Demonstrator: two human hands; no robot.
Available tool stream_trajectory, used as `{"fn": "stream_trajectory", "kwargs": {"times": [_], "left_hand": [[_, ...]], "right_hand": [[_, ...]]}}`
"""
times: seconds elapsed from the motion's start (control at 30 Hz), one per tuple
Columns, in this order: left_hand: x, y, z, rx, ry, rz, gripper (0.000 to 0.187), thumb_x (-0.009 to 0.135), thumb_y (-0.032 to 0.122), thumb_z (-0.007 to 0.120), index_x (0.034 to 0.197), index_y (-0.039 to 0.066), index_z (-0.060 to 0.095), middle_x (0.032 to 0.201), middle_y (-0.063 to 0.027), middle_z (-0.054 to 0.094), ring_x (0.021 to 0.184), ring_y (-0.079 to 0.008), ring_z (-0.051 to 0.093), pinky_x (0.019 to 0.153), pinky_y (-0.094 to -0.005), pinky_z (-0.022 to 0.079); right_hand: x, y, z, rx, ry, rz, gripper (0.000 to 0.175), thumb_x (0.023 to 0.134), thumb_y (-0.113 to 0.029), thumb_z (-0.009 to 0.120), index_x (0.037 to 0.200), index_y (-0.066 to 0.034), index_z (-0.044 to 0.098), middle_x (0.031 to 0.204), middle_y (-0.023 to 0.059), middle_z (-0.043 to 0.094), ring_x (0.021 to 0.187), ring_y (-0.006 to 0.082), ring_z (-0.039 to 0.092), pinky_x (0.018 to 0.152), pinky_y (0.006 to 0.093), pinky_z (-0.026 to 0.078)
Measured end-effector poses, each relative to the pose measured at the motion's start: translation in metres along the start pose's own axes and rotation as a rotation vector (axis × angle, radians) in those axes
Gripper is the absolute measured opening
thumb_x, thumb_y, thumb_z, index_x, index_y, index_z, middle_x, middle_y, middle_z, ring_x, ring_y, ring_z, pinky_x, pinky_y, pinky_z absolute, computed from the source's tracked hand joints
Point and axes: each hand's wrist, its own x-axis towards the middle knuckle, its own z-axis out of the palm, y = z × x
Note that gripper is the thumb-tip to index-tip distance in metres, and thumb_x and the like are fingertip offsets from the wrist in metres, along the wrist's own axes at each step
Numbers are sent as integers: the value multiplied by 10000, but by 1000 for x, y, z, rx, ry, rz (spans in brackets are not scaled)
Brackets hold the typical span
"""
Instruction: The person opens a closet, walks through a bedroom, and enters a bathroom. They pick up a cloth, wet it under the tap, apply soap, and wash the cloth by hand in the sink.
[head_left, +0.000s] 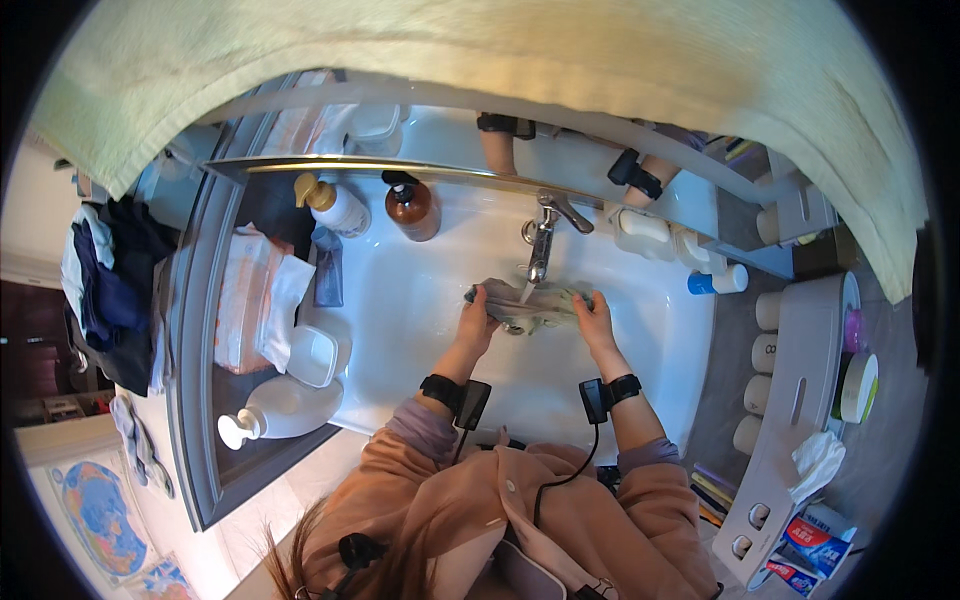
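A wet, pale greenish-grey cloth (536, 304) is stretched between my two hands over the white sink basin (420, 330). My left hand (477, 315) grips its left end, and my right hand (592, 315) grips its right end. Water from the chrome faucet (541, 240) runs onto the cloth's middle. Part of the metal drain (513, 328) shows below the cloth, whose folds hide the rest.
Pump bottles, one white with a gold top (341, 210) and one amber (414, 212), stand behind the basin. Left are a tissue pack (244, 300), a white tub (313, 355) and a white pump bottle (292, 409). Soap (643, 226) sits at the back right, near a grey organizer (799, 375).
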Motion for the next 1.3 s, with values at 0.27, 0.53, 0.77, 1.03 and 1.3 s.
{"fn": "stream_trajectory", "kwargs": {"times": [0.27,0.53,0.77,1.03,1.3], "left_hand": [[-2,39,-35,-255,-56,173,470,1011,436,368,1317,84,430,1308,-88,527,1190,-256,516,1011,-419,419],[-11,26,-39,-102,-114,133,539,994,490,371,1341,81,426,1323,-101,517,1202,-262,507,1035,-432,398],[-8,-35,42,-229,-276,-292,687,922,647,381,1343,108,450,1306,-113,534,1187,-301,515,1049,-467,374],[33,-41,-12,-499,-613,-319,644,907,659,414,1110,69,574,1073,-98,639,971,-277,612,881,-419,494],[9,-40,-8,20,-2,-156,385,982,417,418,1102,86,571,1083,-91,637,1000,-229,619,889,-371,496]], "right_hand": [[1,-25,53,358,-348,-80,367,877,-111,630,1202,-11,489,966,103,636,852,164,598,770,304,482],[-6,-47,53,711,-302,88,351,915,-120,575,1239,-39,466,1054,84,604,925,167,589,787,308,480],[-21,-16,85,895,-227,318,419,942,-263,557,1275,-35,446,1256,148,551,1101,278,566,899,382,473],[-94,-125,29,-101,-387,-341,339,898,-349,579,1040,-41,571,812,254,633,803,446,622,696,475,507],[-35,-104,60,-290,-163,-211,318,924,-312,495,825,-24,585,729,228,628,747,454,613,663,508,503]]}}
